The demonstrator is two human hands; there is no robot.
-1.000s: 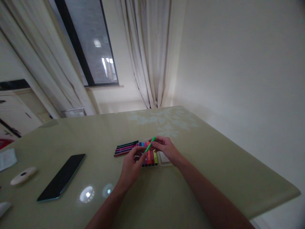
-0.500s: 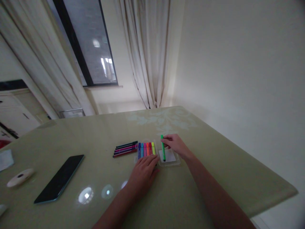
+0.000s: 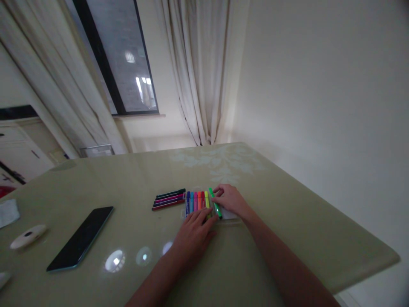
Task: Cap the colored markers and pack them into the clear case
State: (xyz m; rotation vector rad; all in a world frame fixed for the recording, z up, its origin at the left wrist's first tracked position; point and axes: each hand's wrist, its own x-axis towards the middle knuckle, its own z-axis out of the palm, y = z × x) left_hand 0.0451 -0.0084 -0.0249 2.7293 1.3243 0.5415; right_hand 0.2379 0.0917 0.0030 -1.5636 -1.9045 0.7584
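A clear plastic marker case (image 3: 227,214) lies on the greenish table (image 3: 287,221). Several coloured markers (image 3: 195,199) sit side by side in it. My right hand (image 3: 230,199) pinches a green marker (image 3: 215,204) and holds it down beside the yellow one at the row's right end. Fingers spread, my left hand (image 3: 193,234) rests flat on the near end of the case. Several dark and red markers (image 3: 168,199) lie loose on the table just left of the case.
A black phone (image 3: 79,243) lies face up at the left. Further left are a white oval object (image 3: 28,236) and a white packet (image 3: 8,212). Curtains and a dark window stand behind the table; a wall runs along the right edge.
Both hands held the green marker in the air. Then my left hand dropped flat onto the case, and my right hand brought the marker down beside the yellow one.
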